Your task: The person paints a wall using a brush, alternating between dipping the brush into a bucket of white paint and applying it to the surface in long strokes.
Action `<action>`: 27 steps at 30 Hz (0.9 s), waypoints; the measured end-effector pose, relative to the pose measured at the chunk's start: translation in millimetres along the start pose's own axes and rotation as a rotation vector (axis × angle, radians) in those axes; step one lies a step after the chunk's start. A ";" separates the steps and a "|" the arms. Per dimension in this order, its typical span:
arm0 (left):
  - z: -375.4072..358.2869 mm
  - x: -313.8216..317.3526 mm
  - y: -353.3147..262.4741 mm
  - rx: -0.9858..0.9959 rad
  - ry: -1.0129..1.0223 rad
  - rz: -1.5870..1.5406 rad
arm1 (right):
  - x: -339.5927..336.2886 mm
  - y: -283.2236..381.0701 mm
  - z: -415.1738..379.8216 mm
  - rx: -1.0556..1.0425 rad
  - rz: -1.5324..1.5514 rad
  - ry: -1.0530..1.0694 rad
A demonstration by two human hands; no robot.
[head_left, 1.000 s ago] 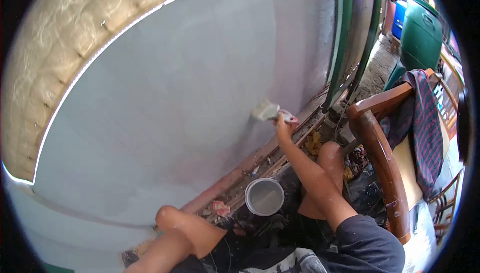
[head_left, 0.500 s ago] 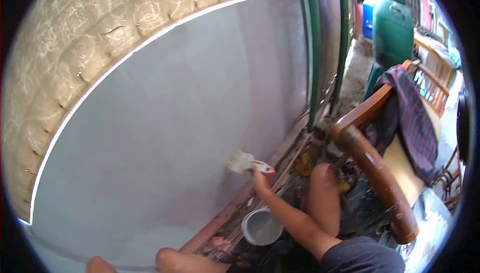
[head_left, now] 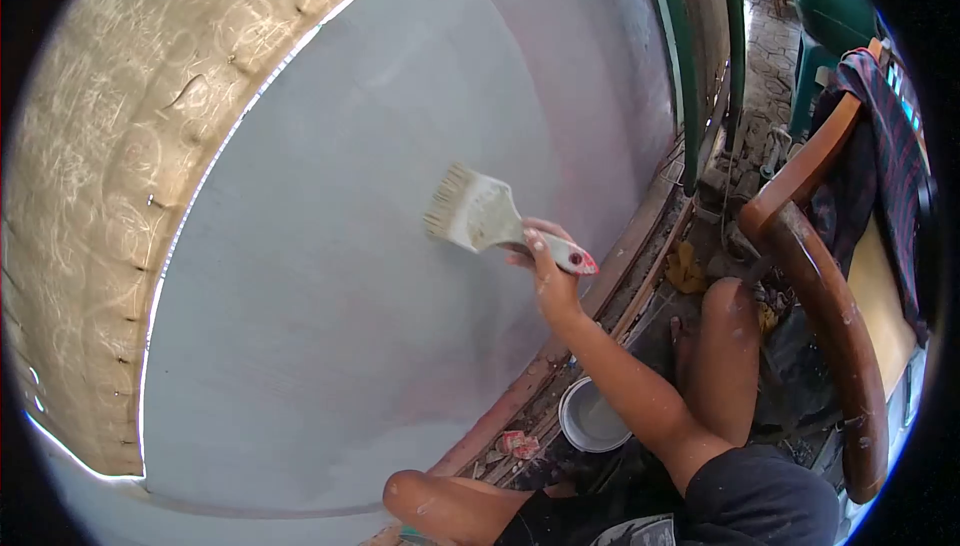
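Observation:
My right hand is wrapped round the handle of a wide paintbrush, whose grip has a red tip. The bristles are pale and paint-coated, pointing up and left, and they overlap the grey-painted wall in this view. Pinkish patches show in the paint on the wall's right side and low down. Below my forearm stands a round white bucket with grey paint inside, partly covered by the arm. My left hand is out of view.
A wooden chair with a dark checked cloth stands close on the right. Green posts edge the wall. Rubble and a crumpled red wrapper lie along its base. Gold patterned sheeting hangs at upper left.
My right hand has lifted the paintbrush from low on the wall to higher up, nearer the camera. The head view has shifted, so the bucket and chair appear farther right.

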State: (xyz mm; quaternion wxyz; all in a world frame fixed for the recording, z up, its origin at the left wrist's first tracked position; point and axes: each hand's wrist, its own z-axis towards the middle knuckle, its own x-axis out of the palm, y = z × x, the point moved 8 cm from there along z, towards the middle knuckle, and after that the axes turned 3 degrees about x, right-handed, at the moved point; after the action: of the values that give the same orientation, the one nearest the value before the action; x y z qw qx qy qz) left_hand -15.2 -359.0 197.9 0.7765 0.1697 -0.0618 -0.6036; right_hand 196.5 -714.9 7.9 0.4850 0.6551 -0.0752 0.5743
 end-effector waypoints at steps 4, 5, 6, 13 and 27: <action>-63.4 37.2 -9.5 -0.191 0.250 0.020 | -110.7 -65.3 -30.4 0.100 -0.065 -0.245; -80.8 44.8 -14.6 -0.232 0.315 0.019 | -137.2 -74.8 -39.5 0.116 -0.112 -0.349; -97.5 51.8 -19.8 -0.273 0.380 0.024 | -157.8 -78.4 -46.7 0.134 -0.159 -0.456; -193.9 73.2 -61.5 -0.447 0.714 0.074 | -92.6 -3.3 3.3 0.008 -0.479 -0.175; -248.1 55.9 -96.6 -0.538 0.948 0.163 | -247.1 -80.6 -25.8 0.168 -0.472 -0.544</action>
State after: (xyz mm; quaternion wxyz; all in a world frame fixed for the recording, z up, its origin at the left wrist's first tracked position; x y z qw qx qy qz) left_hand -14.3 -386.3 -72.8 0.7794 0.2132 0.4384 -0.3934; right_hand 150.5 -767.8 -243.7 0.5108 0.8208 -0.0008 0.2556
